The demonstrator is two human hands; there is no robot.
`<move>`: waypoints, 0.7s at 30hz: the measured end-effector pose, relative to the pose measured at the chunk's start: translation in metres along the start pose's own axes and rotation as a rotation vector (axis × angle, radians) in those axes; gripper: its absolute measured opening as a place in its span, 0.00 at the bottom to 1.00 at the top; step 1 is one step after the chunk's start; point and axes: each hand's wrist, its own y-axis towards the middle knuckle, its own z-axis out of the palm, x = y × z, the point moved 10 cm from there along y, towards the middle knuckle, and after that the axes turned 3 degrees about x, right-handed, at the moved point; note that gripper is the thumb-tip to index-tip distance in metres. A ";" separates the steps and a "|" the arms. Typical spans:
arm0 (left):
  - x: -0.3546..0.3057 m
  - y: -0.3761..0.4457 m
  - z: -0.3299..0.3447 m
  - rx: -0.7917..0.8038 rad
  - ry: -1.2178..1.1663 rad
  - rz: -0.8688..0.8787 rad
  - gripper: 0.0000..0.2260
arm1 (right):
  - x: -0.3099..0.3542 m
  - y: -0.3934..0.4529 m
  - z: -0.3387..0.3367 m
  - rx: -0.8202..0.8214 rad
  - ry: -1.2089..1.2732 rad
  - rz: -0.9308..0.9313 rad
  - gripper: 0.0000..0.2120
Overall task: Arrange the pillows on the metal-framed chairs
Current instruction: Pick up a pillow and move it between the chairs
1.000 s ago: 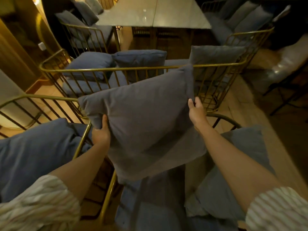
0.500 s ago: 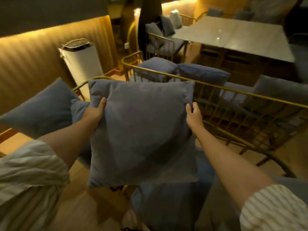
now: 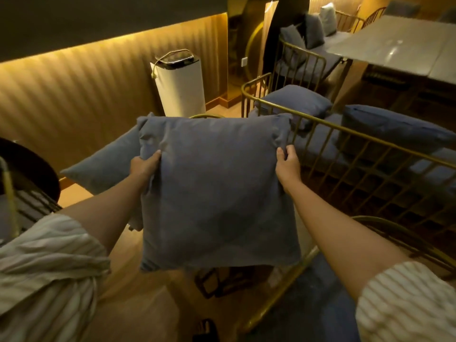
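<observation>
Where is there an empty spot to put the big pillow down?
The blue-grey square pillow is held by the left hand and right hand. The gold wire-framed bench ahead has a bare seat strip between its two navy cushions. The left chair already holds a cushion.

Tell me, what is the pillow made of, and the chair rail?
Pillow: soft matte grey-blue cloth, probably woven fabric; it creases where the left hand and right hand pinch it. Chair rail: thin metal bars, gold-coloured, with a dull shine.
</observation>
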 end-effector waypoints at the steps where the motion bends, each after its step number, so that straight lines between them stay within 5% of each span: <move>1: -0.002 0.023 0.000 0.004 0.002 0.005 0.25 | -0.002 0.015 0.017 -0.007 -0.008 0.021 0.09; 12: 0.048 0.213 0.014 0.059 0.110 -0.062 0.26 | -0.060 0.108 0.172 0.035 0.031 0.234 0.09; 17: 0.102 0.240 0.023 0.068 0.232 -0.104 0.46 | -0.087 0.114 0.207 0.090 -0.060 0.345 0.27; 21: 0.097 0.223 0.038 0.006 0.474 0.013 0.46 | -0.103 0.094 0.222 0.116 -0.268 0.334 0.34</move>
